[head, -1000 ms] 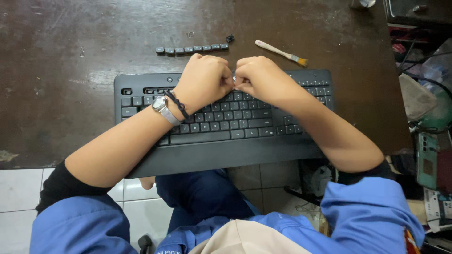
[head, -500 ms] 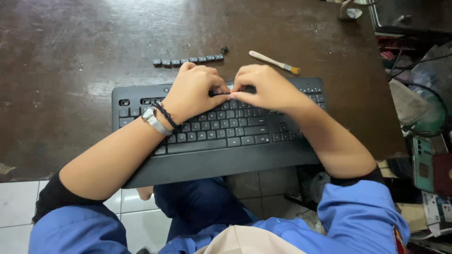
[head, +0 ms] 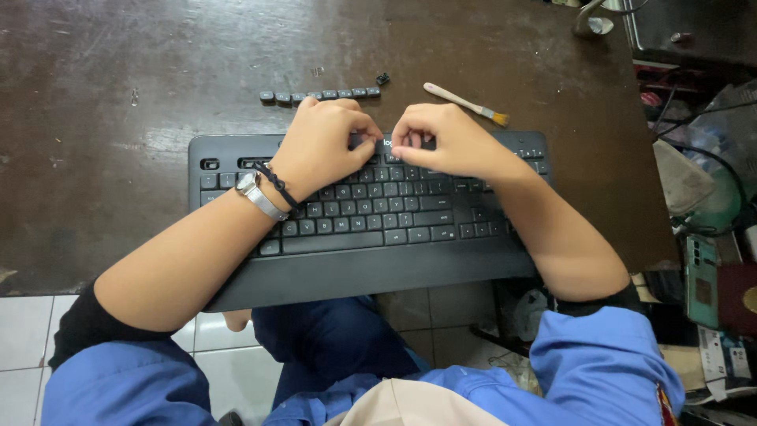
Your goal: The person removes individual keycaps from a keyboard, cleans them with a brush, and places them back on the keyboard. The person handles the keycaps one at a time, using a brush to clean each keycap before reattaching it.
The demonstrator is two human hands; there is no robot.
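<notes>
A black keyboard [head: 371, 229] lies on the dark wooden table [head: 118, 118], its front edge overhanging the table. My left hand [head: 319, 146], with a wristwatch and a dark band on the wrist, rests curled on the keyboard's top rows. My right hand [head: 441, 142] is curled beside it, fingertips meeting the left hand's near the top middle of the keyboard. What the fingertips pinch is hidden. A row of loose dark keycaps [head: 319, 95] lies on the table just behind the keyboard, with one single keycap [head: 383, 78] apart from it.
A small brush [head: 465, 103] with a pale handle and yellow bristles lies behind the keyboard to the right. Cluttered items and a phone [head: 700, 280] sit at the right beyond the table edge. White floor tiles show below.
Both hands stay curled together on the keyboard's top rows; only my view has shifted slightly.
</notes>
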